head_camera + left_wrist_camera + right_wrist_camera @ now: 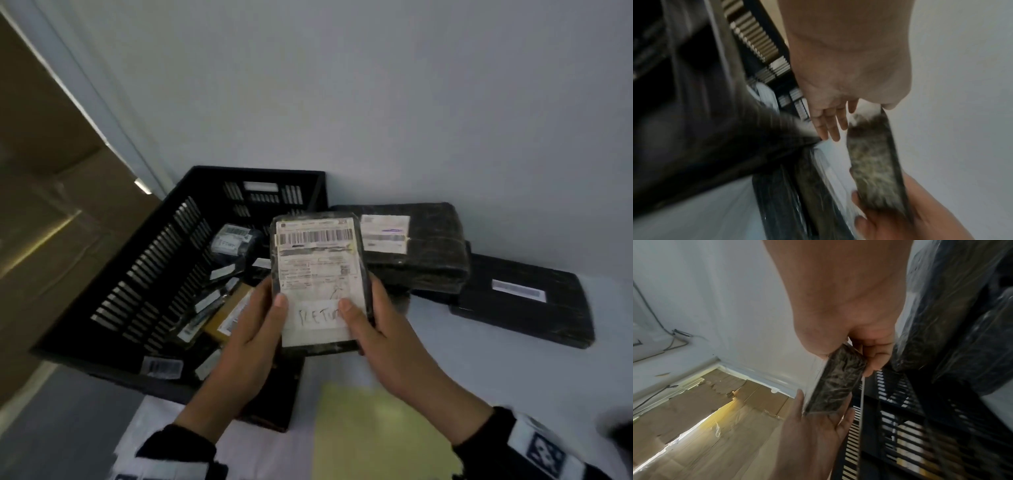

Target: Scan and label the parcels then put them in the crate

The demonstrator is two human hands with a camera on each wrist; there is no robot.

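I hold a flat parcel (318,267) wrapped in dark plastic upright over the near right corner of the black slatted crate (161,260). Its front carries a barcoded shipping label and a white handwritten label (317,317). My left hand (270,317) grips the lower left edge, thumb on the front. My right hand (358,318) grips the lower right edge the same way. The left wrist view shows the parcel's edge (869,162) between thumb and fingers (828,126). In the right wrist view the parcel (836,386) sits between both hands.
Several labelled parcels lie inside the crate (233,243). A thick dark parcel (421,246) and a flat black one (524,301) rest on the white table, right. A yellow sheet (376,431) lies near me. A wall stands behind; cardboard (44,205) covers the floor, left.
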